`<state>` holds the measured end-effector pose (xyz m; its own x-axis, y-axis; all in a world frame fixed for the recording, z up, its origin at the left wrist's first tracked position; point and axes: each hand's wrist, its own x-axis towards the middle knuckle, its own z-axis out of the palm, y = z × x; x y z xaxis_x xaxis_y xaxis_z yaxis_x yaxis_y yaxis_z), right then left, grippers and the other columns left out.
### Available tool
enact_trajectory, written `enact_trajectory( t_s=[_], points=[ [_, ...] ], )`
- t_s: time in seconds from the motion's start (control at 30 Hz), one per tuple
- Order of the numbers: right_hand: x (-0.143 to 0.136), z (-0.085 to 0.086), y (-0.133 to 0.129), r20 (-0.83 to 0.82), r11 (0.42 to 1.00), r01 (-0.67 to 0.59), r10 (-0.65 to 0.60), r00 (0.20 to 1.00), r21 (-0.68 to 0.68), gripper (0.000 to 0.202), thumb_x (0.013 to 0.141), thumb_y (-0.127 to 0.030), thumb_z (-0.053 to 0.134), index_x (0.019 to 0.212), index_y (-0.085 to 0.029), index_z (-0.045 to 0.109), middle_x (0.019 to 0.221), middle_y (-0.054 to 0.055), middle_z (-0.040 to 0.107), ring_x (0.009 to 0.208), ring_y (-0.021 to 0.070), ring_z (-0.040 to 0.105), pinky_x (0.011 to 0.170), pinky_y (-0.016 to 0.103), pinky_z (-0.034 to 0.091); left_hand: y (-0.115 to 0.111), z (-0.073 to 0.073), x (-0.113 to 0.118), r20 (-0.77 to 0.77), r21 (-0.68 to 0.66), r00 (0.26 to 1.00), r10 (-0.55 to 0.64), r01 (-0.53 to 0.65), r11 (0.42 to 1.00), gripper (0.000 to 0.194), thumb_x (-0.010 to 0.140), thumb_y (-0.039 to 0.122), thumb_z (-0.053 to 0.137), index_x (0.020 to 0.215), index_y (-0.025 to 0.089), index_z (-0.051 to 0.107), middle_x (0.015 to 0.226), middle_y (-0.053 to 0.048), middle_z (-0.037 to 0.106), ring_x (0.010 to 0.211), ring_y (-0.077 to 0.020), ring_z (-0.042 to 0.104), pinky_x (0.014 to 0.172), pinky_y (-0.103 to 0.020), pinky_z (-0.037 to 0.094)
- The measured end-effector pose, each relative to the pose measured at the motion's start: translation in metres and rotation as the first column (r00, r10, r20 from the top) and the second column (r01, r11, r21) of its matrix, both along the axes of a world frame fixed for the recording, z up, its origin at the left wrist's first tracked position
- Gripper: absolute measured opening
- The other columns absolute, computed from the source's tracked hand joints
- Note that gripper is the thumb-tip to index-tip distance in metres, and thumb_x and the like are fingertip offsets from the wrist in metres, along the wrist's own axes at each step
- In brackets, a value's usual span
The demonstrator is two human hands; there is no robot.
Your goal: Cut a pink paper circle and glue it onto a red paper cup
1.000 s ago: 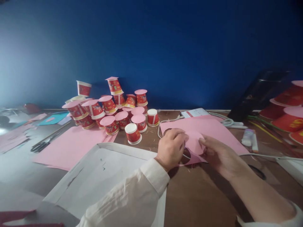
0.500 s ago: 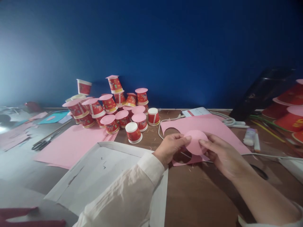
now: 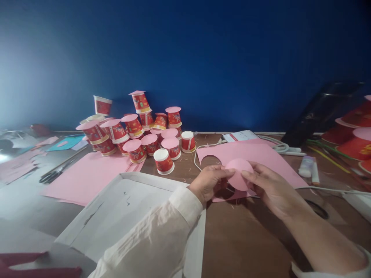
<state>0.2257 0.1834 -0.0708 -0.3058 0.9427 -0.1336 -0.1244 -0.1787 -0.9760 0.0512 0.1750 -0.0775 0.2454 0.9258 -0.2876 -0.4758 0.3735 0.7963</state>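
A pink paper circle (image 3: 240, 178) is held up between both hands above the table. My left hand (image 3: 210, 179) pinches its left edge, thumb on top. On the other side, my right hand (image 3: 266, 185) grips the right edge with the thumb across the face. Beneath and behind the circle lies a pink paper sheet (image 3: 278, 166) with a rounded cut-out in its side. Left of the hands, an upside-down red paper cup (image 3: 164, 162) with a white base stands bare, and another bare cup (image 3: 188, 142) is behind it. Several stacked cups (image 3: 136, 150) carry pink circles on top.
A white box lid (image 3: 116, 208) lies under my left forearm. Pink sheets (image 3: 89, 177) and scissors (image 3: 55, 173) are at left. Behind the cut sheet are a phone (image 3: 240, 136) and a white cable (image 3: 278, 144). A glue stick (image 3: 306, 166) and more red cups (image 3: 359, 143) sit at right.
The pink circle has shifted and turned very slightly between my fingers, and the right thumb has slid a little left. Both hands keep their hold; the cups stand as before.
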Motion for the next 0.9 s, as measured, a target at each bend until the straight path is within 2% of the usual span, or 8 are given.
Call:
enact_trajectory(
  t_s=[0.17, 0.27, 0.37, 0.5, 0.7, 0.8, 0.9],
  points=[
    [-0.0007, 0.0038, -0.0017, -0.011, 0.999, -0.032, 0.031, 0.999, -0.004, 0.047, 0.079, -0.041, 0.074, 0.122, -0.024, 0.066, 0.098, 0.004, 0.074, 0.080, 0.0177, 0.066, 0.076, 0.029, 0.054, 0.0005, -0.0015, 0.0002, 0.038, -0.021, 0.999, -0.016, 0.017, 1.000, 0.040, 0.058, 0.031, 0.089, 0.083, 0.011, 0.065, 0.074, -0.002, 0.063, 0.061, -0.0088, 0.056, 0.061, -0.024, 0.046],
    [-0.0006, 0.0047, -0.0017, 0.001, 0.999, -0.039, 0.039, 0.999, 0.015, 0.043, 0.082, -0.045, 0.070, 0.118, -0.022, 0.068, 0.090, 0.004, 0.073, 0.080, 0.0187, 0.066, 0.077, 0.030, 0.054, 0.0019, -0.0022, -0.0008, 0.031, -0.038, 1.000, 0.004, -0.003, 0.999, 0.036, 0.061, 0.028, 0.087, 0.086, 0.012, 0.065, 0.077, -0.002, 0.063, 0.064, -0.0085, 0.056, 0.060, -0.022, 0.045],
    [-0.0010, 0.0041, -0.0009, -0.007, 1.000, -0.004, 0.004, 1.000, -0.003, 0.043, 0.081, -0.049, 0.070, 0.114, -0.023, 0.070, 0.094, 0.005, 0.074, 0.085, 0.0202, 0.068, 0.075, 0.030, 0.054, 0.0033, -0.0021, -0.0022, 0.057, -0.046, 0.998, 0.020, -0.018, 0.999, 0.031, 0.065, 0.025, 0.084, 0.087, 0.012, 0.065, 0.079, -0.003, 0.063, 0.066, -0.0084, 0.056, 0.058, -0.020, 0.044],
    [-0.0013, 0.0010, 0.0005, -0.020, 0.996, 0.073, -0.074, 0.997, -0.056, 0.044, 0.073, -0.044, 0.078, 0.112, -0.026, 0.072, 0.105, 0.005, 0.074, 0.089, 0.0197, 0.069, 0.073, 0.027, 0.055, 0.0031, -0.0002, -0.0028, 0.080, -0.046, 0.997, 0.021, -0.017, 0.999, 0.027, 0.069, 0.024, 0.080, 0.089, 0.012, 0.066, 0.079, -0.003, 0.064, 0.067, -0.0096, 0.057, 0.057, -0.020, 0.044],
    [0.0006, -0.0022, 0.0010, -0.046, 0.995, 0.043, -0.047, 0.998, -0.085, 0.047, 0.075, -0.039, 0.078, 0.119, -0.025, 0.069, 0.104, 0.004, 0.074, 0.084, 0.0178, 0.069, 0.070, 0.026, 0.055, 0.0001, 0.0030, -0.0010, 0.082, -0.088, 0.996, -0.039, 0.046, 0.995, 0.034, 0.074, 0.038, 0.078, 0.094, 0.013, 0.068, 0.081, -0.006, 0.067, 0.068, -0.0127, 0.061, 0.057, -0.022, 0.047],
    [0.0005, -0.0010, -0.0006, -0.038, 0.995, -0.009, 0.005, 0.999, -0.101, 0.048, 0.077, -0.039, 0.076, 0.121, -0.024, 0.067, 0.105, 0.006, 0.074, 0.083, 0.0194, 0.070, 0.068, 0.028, 0.055, -0.0014, 0.0040, 0.0001, 0.085, -0.097, 0.995, -0.053, 0.061, 0.993, 0.028, 0.070, 0.028, 0.080, 0.090, 0.011, 0.068, 0.077, -0.006, 0.069, 0.065, -0.0149, 0.064, 0.060, -0.026, 0.051],
    [-0.0001, 0.0006, -0.0017, -0.013, 0.994, 0.004, -0.006, 1.000, -0.107, 0.049, 0.076, -0.038, 0.077, 0.121, -0.023, 0.067, 0.105, 0.007, 0.074, 0.081, 0.0196, 0.070, 0.067, 0.028, 0.055, -0.0021, 0.0040, 0.0007, 0.079, -0.090, 0.996, -0.041, 0.048, 0.995, 0.026, 0.067, 0.020, 0.079, 0.088, 0.010, 0.069, 0.072, -0.006, 0.069, 0.063, -0.0154, 0.065, 0.063, -0.027, 0.054]
  ],
)
